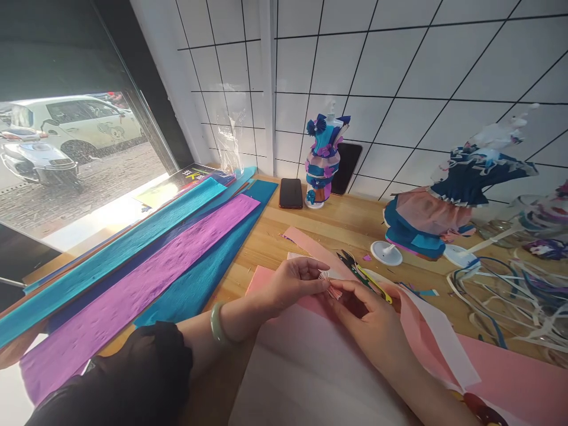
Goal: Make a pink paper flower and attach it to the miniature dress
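Observation:
Both hands meet over the pink and white paper near the middle of the table. A small pleated piece of pink paper [334,289] is pinched between them, its folds fanning out at the lower end. My left hand [298,283] grips its upper left side with thumb and fingers; a pale green bangle [216,323] sits on that wrist. My right hand [366,307] pinches the same piece from the right. Beneath them lies a large white sheet [306,367]. Just beyond the right hand are black-handled snips [348,260] and a yellow cutter [377,285], partly covered.
Long crepe paper strips, purple [155,284] and blue [133,254], lie at left. A phone [291,193] and a decorated dress-form figure [323,160] stand near the tiled wall. Another paper dress figure [435,207] and tangled ribbons [510,302] are at right.

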Motion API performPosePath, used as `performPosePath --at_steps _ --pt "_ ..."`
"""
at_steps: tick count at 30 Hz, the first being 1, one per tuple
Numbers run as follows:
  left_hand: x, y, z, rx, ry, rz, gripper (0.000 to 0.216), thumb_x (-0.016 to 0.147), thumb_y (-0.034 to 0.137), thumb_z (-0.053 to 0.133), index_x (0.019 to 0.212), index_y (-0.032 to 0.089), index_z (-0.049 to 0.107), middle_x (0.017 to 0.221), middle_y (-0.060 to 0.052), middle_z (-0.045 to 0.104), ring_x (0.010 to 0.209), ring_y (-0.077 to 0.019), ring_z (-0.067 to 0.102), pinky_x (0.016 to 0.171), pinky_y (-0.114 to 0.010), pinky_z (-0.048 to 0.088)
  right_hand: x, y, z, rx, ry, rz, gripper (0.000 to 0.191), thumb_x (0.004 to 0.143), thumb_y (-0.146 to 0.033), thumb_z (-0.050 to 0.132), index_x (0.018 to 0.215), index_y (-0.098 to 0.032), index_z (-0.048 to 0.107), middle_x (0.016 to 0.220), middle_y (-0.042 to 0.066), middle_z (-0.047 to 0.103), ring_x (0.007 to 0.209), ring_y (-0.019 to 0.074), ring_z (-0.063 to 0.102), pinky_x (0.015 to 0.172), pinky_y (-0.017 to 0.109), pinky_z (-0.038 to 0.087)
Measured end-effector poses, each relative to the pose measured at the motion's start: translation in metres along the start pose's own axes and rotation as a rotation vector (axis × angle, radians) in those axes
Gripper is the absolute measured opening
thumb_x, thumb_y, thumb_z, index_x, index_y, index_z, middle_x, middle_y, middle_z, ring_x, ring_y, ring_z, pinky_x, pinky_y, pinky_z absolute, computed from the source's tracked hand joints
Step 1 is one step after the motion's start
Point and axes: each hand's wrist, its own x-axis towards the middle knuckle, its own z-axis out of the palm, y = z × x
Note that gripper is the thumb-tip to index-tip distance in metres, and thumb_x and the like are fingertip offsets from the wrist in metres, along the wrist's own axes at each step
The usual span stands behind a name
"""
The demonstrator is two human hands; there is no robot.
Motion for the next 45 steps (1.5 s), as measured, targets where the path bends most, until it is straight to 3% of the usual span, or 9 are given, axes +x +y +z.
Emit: performPosePath --at_steps 8,14,20,24,33,40,45 --pt "-0.001 0.003 0.002 0.045 0.034 -0.01 0.042 0.063 0.033 0.074 0.098 0.012 0.061 0.079 -0.005 0.062 0.073 -0.0116 0.058 0.071 -0.026 0.044 -0.001 0.005 -0.001 0.015 0.015 -0.04 0.017 0.082 -0.03 0.052 0.093 -0.025 0.064 0.093 0.001 0.069 0.077 0.0163 0.063 0.072 0.029 0.049" --pt "-0.002 0.008 0.004 -0.016 -0.05 0.021 0.031 0.064 0.033 0.073 0.085 0.012 0.063 0.075 -0.003 0.062 0.071 -0.01 0.057 0.069 -0.023 0.043 0.0 0.009 -0.001 0.038 0.028 -0.025 0.021 0.084 -0.037 0.05 0.09 -0.024 0.065 0.093 0.002 0.069 0.088 0.0183 0.062 0.078 0.03 0.047" --pt "-0.003 0.011 0.005 0.044 -0.068 0.019 0.03 0.067 0.037 0.07 0.081 0.012 0.063 0.075 -0.004 0.063 0.07 -0.0107 0.058 0.066 -0.022 0.044 0.001 0.007 -0.005 -0.016 0.031 0.022 0.027 0.084 -0.042 0.048 0.093 -0.026 0.067 0.092 0.003 0.071 0.082 0.0209 0.064 0.085 0.039 0.042" --pt "-0.003 0.009 0.006 0.072 -0.085 0.029 0.03 0.067 0.035 0.069 0.084 0.012 0.06 0.079 -0.006 0.064 0.074 -0.0122 0.059 0.068 -0.024 0.045 0.001 0.003 -0.008 0.004 0.068 0.033 0.027 0.083 -0.043 0.048 0.091 -0.027 0.069 0.09 0.002 0.072 0.081 0.022 0.065 0.082 0.04 0.043" --pt "-0.003 0.001 0.01 0.262 0.048 0.08 0.03 0.065 0.035 0.07 0.077 0.014 0.052 0.072 -0.003 0.061 0.067 -0.0113 0.057 0.059 -0.022 0.042 0.001 -0.002 -0.009 0.022 0.068 0.054 0.028 0.082 -0.046 0.05 0.088 -0.029 0.07 0.081 0.001 0.073 0.075 0.0208 0.066 0.074 0.035 0.046" --pt "-0.007 0.003 0.011 0.521 0.116 0.149 0.023 0.074 0.038 0.06 0.074 0.015 0.058 0.068 -0.003 0.062 0.063 -0.0112 0.055 0.057 -0.022 0.041 0.0 0.0 -0.009 0.049 0.047 0.068 0.029 0.081 -0.047 0.05 0.086 -0.028 0.071 0.08 0.002 0.072 0.074 0.0211 0.066 0.071 0.034 0.048" --pt "-0.007 0.004 0.011 0.533 0.108 0.138 0.023 0.075 0.038 0.059 0.075 0.015 0.06 0.075 -0.005 0.067 0.069 -0.0137 0.06 0.063 -0.024 0.044 0.001 0.005 -0.006 0.112 0.032 0.093 0.029 0.079 -0.047 0.053 0.09 -0.025 0.069 0.075 0.002 0.068 0.072 0.0194 0.064 0.069 0.032 0.05"
